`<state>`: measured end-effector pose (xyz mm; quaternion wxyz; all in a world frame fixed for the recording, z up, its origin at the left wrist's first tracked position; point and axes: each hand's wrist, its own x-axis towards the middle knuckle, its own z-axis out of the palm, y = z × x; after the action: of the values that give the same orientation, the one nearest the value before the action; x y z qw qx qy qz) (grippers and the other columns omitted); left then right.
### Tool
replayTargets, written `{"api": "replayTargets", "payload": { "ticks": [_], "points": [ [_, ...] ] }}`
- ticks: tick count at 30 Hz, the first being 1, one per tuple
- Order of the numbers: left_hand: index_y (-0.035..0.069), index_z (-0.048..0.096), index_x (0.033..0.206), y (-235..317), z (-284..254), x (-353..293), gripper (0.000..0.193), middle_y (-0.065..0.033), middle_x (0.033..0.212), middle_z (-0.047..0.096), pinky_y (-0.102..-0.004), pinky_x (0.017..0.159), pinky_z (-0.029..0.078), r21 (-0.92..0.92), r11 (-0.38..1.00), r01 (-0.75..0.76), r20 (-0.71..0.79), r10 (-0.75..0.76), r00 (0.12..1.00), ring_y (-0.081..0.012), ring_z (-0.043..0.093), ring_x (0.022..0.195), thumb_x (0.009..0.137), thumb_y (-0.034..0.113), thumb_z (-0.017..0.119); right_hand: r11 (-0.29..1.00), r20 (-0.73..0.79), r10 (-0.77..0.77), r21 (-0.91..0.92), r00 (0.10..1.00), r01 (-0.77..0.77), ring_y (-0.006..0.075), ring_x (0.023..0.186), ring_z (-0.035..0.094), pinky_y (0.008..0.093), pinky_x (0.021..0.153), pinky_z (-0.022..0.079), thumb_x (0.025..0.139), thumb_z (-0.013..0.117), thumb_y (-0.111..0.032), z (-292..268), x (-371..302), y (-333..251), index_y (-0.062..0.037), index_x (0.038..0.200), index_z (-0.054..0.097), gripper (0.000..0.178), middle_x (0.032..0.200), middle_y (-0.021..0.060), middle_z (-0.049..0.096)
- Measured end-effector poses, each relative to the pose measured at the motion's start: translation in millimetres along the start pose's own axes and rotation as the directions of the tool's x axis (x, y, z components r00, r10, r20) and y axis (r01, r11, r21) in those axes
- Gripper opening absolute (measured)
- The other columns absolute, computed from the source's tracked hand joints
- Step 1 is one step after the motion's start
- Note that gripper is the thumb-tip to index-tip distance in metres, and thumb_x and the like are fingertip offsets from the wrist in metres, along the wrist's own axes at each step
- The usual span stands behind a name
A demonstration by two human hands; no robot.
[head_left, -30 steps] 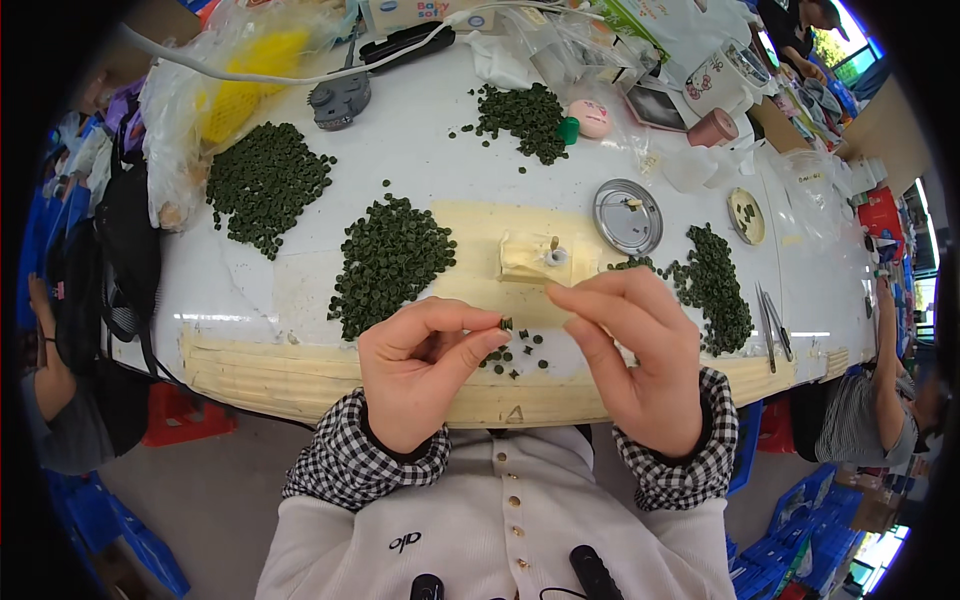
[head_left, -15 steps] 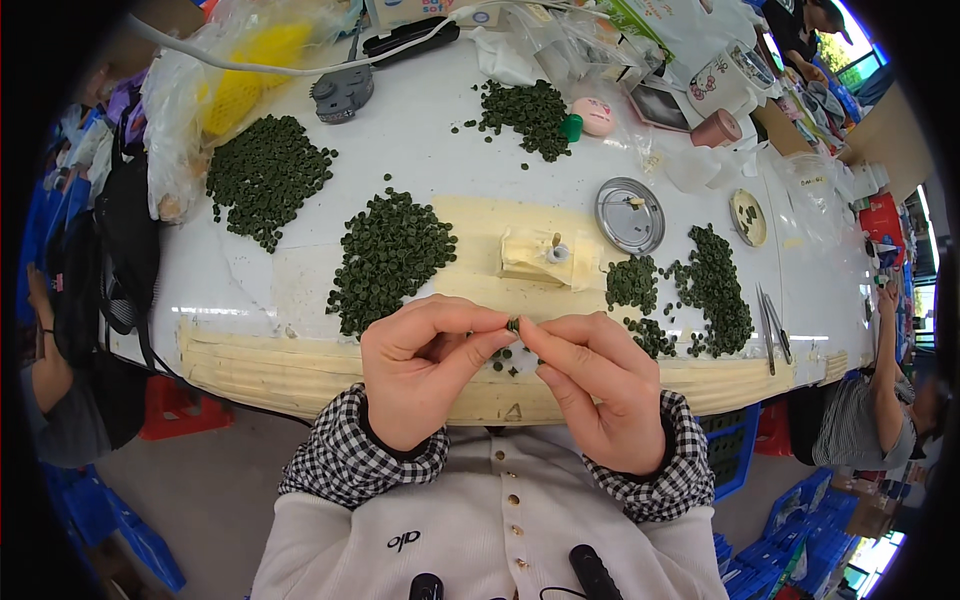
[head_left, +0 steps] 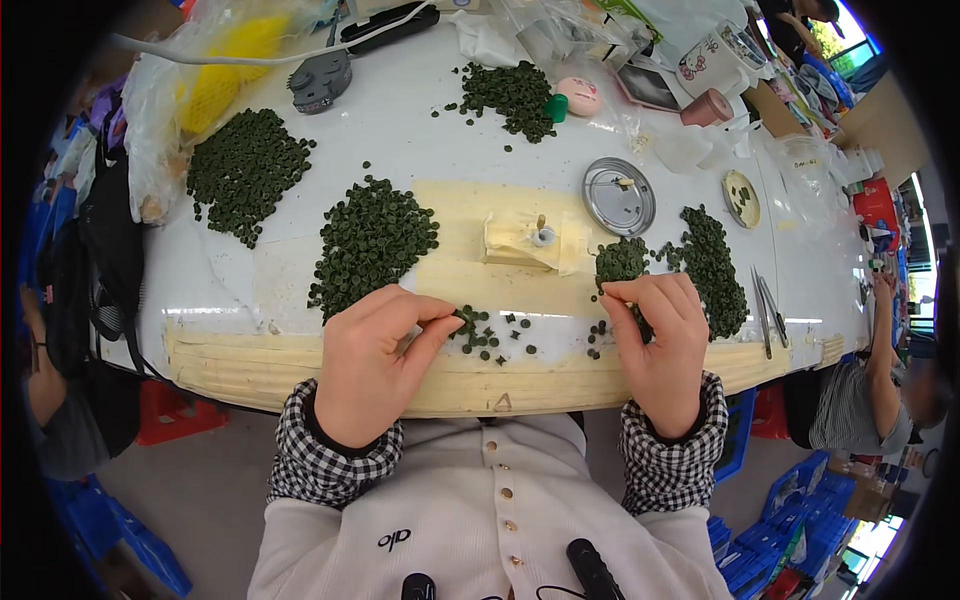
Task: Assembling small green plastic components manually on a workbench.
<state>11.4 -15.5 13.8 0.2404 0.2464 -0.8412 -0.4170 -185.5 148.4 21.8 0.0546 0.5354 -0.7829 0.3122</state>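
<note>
My left hand is in a pinch, with a small dark green round part at its thumb and fingertip. Beside those fingertips lie several loose green parts. My right hand is apart from it, thumb and forefinger drawn together at the near edge of a small pile of green parts; what they hold, if anything, is too small to make out. Between and beyond the hands stands a tape-covered block with a short peg and a pale ring on top. A large green heap lies beyond my left hand.
More green heaps lie far left, at the back and at right. A round metal lid, a small dish and tweezers are on the right. Bags and a mug crowd the back. Other people sit at both sides.
My hands have parted from a shared pinch on one small green part. The left went left to the loose parts; the right went right, to the small pile. The view shifted slightly.
</note>
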Motion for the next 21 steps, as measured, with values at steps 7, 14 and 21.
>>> {"api": "replayTargets", "payload": {
  "ticks": [7,14,21],
  "points": [
    [-0.001,0.065,0.099,-1.9,-4.1,-3.1,0.01,-0.0048,0.076,0.062,-0.0242,0.057,0.042,-0.336,0.936,0.105,-0.048,-0.128,0.991,-0.0128,0.053,0.062,0.09,0.002,0.063,0.999,0.122,0.029,-0.026,0.992,-0.026,0.0255,0.077,0.053,0.0363,0.069,0.042,0.073,0.074,-0.006,-1.8,-6.2,-0.5,-0.0058,0.082,0.068,0.011,0.078,0.006,0.06],
    [0.0,0.049,0.121,-17.6,-12.9,-7.9,0.025,-0.0225,0.135,0.047,-0.0295,0.097,0.047,-0.98,0.003,0.198,0.184,-0.352,0.918,-0.0238,0.054,0.115,0.098,-0.001,0.039,0.999,0.175,-0.015,-0.036,0.984,0.022,0.0256,0.079,0.052,0.0373,0.074,0.04,0.075,0.073,-0.009,2.8,-11.6,-1.9,-0.006,0.08,0.064,0.011,0.077,0.0057,0.058],
    [0.003,0.052,0.111,-4.8,-4.8,-7.0,0.025,-0.018,0.103,0.068,-0.0223,0.067,0.058,-0.921,-0.156,0.357,0.39,-0.345,0.854,-0.016,0.07,0.078,0.105,0.022,0.038,0.995,0.073,0.049,0.078,0.996,-0.055,0.0269,0.072,0.054,0.0364,0.065,0.044,0.079,0.069,-0.001,8.8,-13.4,-3.4,-0.0014,0.086,0.058,0.013,0.077,0.0092,0.057]
  ]
}}
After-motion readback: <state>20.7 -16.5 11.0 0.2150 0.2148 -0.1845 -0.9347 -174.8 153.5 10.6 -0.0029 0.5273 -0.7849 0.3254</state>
